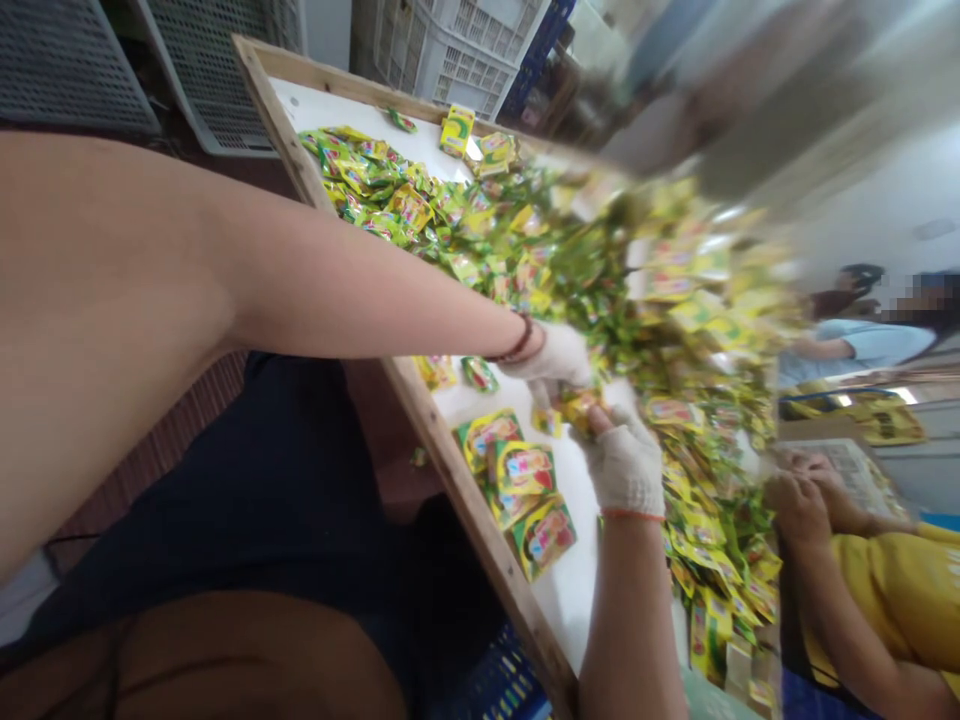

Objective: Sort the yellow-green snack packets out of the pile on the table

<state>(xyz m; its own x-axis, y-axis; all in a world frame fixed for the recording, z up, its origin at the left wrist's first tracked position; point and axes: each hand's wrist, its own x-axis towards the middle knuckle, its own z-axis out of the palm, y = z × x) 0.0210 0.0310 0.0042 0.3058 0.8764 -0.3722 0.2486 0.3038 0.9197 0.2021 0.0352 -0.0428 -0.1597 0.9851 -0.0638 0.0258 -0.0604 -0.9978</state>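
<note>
My left hand (556,358), in a white knit glove with a dark bracelet at the wrist, reaches across the tray. Its fingers are bent down against a small yellow-and-green packet (581,408). My right hand (624,462), in a white glove with an orange cuff, is closed on the same packet, its bare thumb tip pressing on top. Some fingers of both hands are hidden. Flat green-and-yellow printed packs (525,468) lie overlapping by the near rim. A large heap of small green wrapped packets (405,205) spreads beyond my hands.
A wooden rim (442,440) borders the white-bottomed tray. Pale plastic crates (480,45) stand behind it, and a blue crate (502,680) is below. A co-worker in a yellow shirt (892,590) has hands near the right edge. Another person in light blue (862,345) is farther back.
</note>
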